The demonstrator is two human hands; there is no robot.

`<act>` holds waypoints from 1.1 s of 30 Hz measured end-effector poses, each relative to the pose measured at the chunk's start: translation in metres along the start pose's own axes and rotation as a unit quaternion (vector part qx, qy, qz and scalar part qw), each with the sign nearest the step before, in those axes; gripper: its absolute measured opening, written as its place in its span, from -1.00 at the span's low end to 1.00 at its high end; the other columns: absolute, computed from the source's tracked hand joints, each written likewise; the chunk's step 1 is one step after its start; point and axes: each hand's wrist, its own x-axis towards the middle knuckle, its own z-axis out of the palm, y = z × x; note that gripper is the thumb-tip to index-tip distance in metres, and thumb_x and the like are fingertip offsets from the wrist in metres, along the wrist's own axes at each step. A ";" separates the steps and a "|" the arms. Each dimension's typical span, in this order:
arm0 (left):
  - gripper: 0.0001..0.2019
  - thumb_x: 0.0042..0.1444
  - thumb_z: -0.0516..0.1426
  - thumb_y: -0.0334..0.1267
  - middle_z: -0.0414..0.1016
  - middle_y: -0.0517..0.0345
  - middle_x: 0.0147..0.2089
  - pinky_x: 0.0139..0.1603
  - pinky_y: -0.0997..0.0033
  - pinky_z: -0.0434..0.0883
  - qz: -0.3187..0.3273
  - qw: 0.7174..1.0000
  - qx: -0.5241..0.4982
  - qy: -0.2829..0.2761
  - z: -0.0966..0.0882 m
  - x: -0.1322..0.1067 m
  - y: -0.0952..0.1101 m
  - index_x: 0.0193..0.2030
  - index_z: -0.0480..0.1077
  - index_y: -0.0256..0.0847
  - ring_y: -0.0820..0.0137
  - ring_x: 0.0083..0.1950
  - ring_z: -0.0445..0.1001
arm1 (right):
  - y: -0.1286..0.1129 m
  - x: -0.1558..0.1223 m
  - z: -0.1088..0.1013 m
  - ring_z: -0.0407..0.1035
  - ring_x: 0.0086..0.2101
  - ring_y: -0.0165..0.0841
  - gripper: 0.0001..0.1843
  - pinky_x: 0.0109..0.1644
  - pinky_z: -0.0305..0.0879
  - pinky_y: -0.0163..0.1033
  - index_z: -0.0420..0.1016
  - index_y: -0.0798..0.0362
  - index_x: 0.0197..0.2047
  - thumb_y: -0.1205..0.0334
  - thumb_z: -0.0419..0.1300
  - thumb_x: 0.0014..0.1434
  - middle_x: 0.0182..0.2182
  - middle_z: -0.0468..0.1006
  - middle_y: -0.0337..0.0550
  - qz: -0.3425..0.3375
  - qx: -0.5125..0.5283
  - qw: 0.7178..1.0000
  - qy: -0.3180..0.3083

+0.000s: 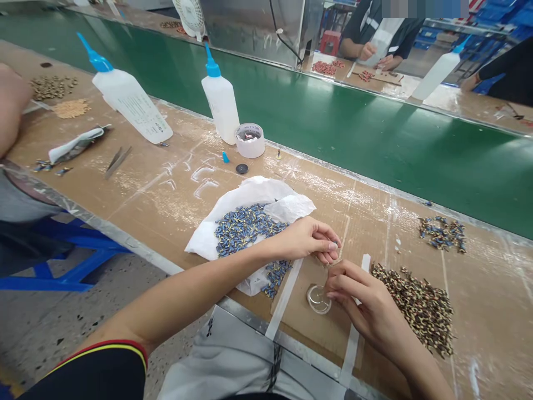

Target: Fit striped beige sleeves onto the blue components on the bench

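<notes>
My left hand [310, 239] is pinched closed above the cardboard-covered bench, its fingertips around something too small to make out. Close beside it, my right hand [353, 289] is also closed in a pinch, and its fingertips hide what they hold. Just below lies a small round clear dish [318, 299], partly behind the right fingers. Under my left forearm a white cloth or paper sheet [225, 205] bears a heap of small blue and yellow parts [241, 228]. Right of my right hand is a large pile of small dark brown and cream parts [416, 311].
A smaller pile of blue parts [442, 232] lies at right. White bottles [222, 108] with blue nozzles stand near a tape roll [250, 141]; tweezers [118, 162] lie at left. A green conveyor belt [333, 128] runs behind. Another person's arm [10, 105] is at left; people sit across.
</notes>
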 end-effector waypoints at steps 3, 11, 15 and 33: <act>-0.91 0.14 0.19 -0.38 0.56 0.09 -0.39 -0.29 0.41 0.46 -0.009 1.000 0.005 0.000 0.000 0.000 -0.002 -0.21 0.44 -0.34 0.51 -0.46 0.50 | -0.003 0.001 0.002 0.31 -0.29 -0.32 -0.80 -0.19 0.26 -0.23 0.38 0.02 -0.32 0.41 0.01 0.30 -0.31 0.37 -0.13 -0.006 0.024 1.000 -0.018; -0.87 0.13 0.20 -0.32 0.57 0.10 -0.41 -0.30 0.40 0.47 0.002 0.996 0.088 -0.006 0.004 0.000 -0.006 -0.20 0.43 -0.32 0.45 -0.44 0.53 | 0.006 -0.006 -0.012 0.45 -0.21 -0.29 -0.92 -0.12 0.38 -0.23 0.45 -0.01 -0.26 0.26 0.14 0.28 -0.27 0.55 -0.13 0.098 0.172 0.977 0.078; -0.86 0.13 0.20 -0.31 0.58 0.04 -0.37 -0.30 0.40 0.48 0.001 0.995 0.102 -0.020 0.005 0.001 -0.009 -0.21 0.41 -0.33 0.45 -0.42 0.53 | 0.009 -0.009 -0.017 0.45 -0.37 -0.36 -0.93 -0.29 0.42 -0.31 0.49 -0.01 -0.25 0.20 0.21 0.24 -0.33 0.58 -0.14 0.157 0.169 0.940 0.253; -0.95 0.18 0.12 -0.43 0.57 0.02 -0.34 -0.33 0.43 0.51 -0.002 0.992 0.123 -0.038 0.007 0.002 -0.009 -0.22 0.38 -0.34 0.44 -0.39 0.56 | 0.020 -0.004 -0.005 0.53 -0.29 -0.29 -0.86 -0.20 0.50 -0.19 0.50 0.03 -0.27 0.15 0.28 0.16 -0.28 0.63 -0.07 0.178 0.135 0.903 0.367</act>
